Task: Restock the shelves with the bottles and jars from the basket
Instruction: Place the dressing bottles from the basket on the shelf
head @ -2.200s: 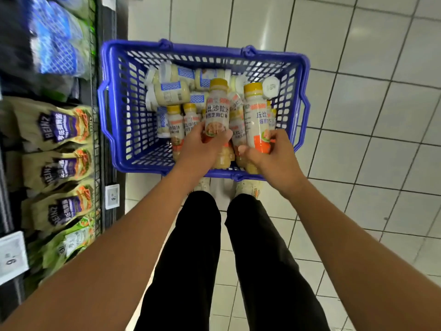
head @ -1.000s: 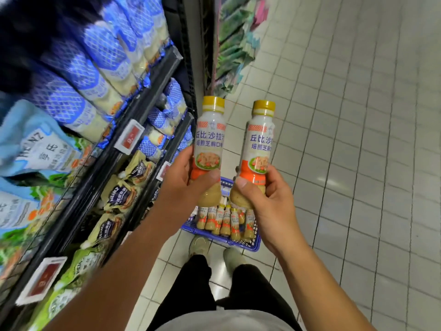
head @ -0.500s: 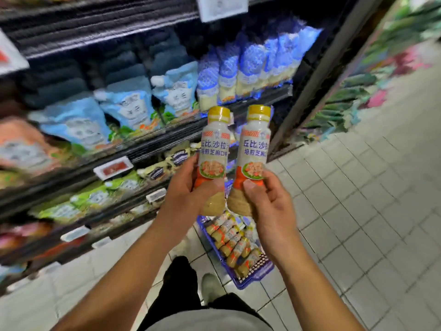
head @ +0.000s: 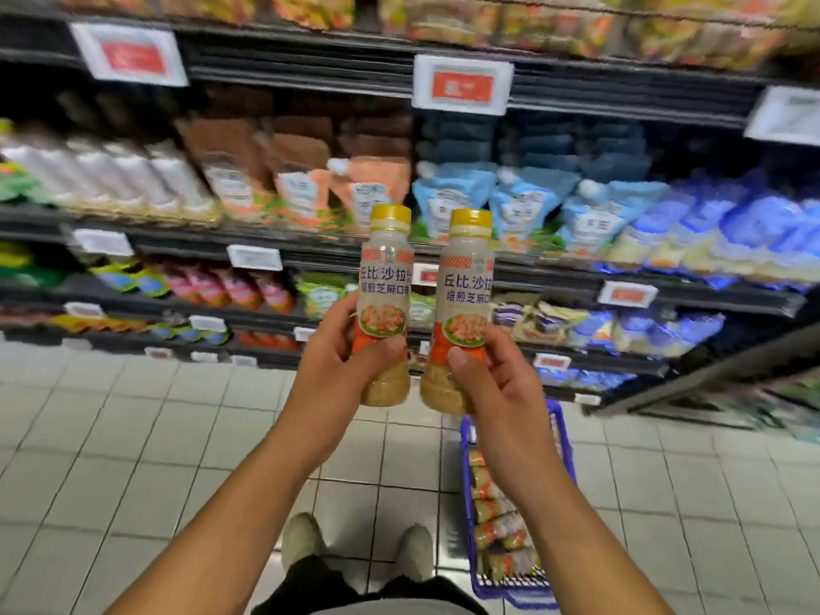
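Gripping one yellow-capped dressing bottle (head: pixel 385 277) upright in the left hand (head: pixel 341 361), fingers curled round its lower half. Gripping a second matching bottle (head: pixel 466 286) the same way in the right hand (head: pixel 492 383), just beside the first, with a narrow gap between. Below the right hand, on the tiled floor (head: pixel 133 437), a blue basket (head: pixel 514 590) holding a row of similar bottles (head: pixel 492 517). Beyond both hands, dark shelves (head: pixel 177 246) stocked with blue pouches (head: pixel 523 206), orange pouches (head: pixel 377 193) and blurred packets, with price tags (head: pixel 461 84) along the edges. Beneath the hands, two pale shoes (head: pixel 301 537).
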### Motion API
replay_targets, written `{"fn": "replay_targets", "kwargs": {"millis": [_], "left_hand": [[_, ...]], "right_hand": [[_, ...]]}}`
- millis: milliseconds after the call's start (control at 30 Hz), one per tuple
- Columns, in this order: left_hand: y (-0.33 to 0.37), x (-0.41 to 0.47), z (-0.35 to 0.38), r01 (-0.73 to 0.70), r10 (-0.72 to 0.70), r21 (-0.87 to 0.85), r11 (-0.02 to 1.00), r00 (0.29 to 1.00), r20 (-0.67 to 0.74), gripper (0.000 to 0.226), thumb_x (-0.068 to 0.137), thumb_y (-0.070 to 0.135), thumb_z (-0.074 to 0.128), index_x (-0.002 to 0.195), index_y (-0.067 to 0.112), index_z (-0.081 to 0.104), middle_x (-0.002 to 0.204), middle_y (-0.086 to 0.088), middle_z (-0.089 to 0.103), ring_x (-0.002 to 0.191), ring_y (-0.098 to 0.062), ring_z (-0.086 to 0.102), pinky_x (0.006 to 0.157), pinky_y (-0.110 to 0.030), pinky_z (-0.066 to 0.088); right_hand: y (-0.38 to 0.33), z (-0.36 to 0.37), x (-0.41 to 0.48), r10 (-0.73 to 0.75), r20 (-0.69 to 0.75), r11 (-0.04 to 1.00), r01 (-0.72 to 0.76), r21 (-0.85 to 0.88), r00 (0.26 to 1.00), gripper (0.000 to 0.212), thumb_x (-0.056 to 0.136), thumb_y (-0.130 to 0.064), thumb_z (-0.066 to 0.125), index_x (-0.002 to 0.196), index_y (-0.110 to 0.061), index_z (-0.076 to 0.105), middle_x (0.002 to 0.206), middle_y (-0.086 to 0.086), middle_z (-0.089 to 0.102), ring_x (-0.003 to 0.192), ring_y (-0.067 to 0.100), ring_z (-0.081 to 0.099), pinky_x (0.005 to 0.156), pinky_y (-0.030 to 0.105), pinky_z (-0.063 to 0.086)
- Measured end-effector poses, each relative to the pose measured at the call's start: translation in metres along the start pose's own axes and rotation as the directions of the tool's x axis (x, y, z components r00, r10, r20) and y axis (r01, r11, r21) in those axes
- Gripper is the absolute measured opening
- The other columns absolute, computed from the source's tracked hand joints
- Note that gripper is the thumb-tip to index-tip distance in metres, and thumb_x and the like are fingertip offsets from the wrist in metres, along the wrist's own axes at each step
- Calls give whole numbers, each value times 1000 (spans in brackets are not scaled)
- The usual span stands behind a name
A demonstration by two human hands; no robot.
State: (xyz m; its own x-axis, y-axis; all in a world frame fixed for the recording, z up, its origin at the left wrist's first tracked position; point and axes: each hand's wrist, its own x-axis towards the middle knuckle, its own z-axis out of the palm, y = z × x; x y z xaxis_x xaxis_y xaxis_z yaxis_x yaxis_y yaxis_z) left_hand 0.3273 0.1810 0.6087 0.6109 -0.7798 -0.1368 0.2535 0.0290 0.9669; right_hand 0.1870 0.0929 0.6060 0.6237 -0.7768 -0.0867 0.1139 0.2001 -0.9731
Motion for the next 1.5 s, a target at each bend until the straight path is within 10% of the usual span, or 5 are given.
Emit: {"fn": "replay_targets", "kwargs": {"millis": [667,1233,1500], "left_hand": [[84,-115,-338,-153,125,-12,988,848,-515,47,72,24,73,118,27,63,97,1,72,86,-17,68,72,-34,57],[134,-49,-443,-283,210,-68,957,834,-510,44,79,15,65,122,17,60,95,-1,72,83,-16,69,63,-29,56],[174,37,-468,-343,293,-38,939,850,-438,39,69,31,68,108,27,68,92,1,71,83,-12,66,66,-26,54]], "right_hand": [[60,365,-24,97,521,995,-66,-78,848,29,80,-43,68,108,-42,71,104,-2,76,94,13,71,74,31,58],[55,486,50,108,525,994,-86,-67,844,22,84,-28,66,101,-39,73,104,5,76,94,21,71,81,43,58],[28,523,125,27,492,1000,-28,-5,870,33,83,-22,66,116,-21,64,102,2,77,90,16,73,69,27,58]]}}
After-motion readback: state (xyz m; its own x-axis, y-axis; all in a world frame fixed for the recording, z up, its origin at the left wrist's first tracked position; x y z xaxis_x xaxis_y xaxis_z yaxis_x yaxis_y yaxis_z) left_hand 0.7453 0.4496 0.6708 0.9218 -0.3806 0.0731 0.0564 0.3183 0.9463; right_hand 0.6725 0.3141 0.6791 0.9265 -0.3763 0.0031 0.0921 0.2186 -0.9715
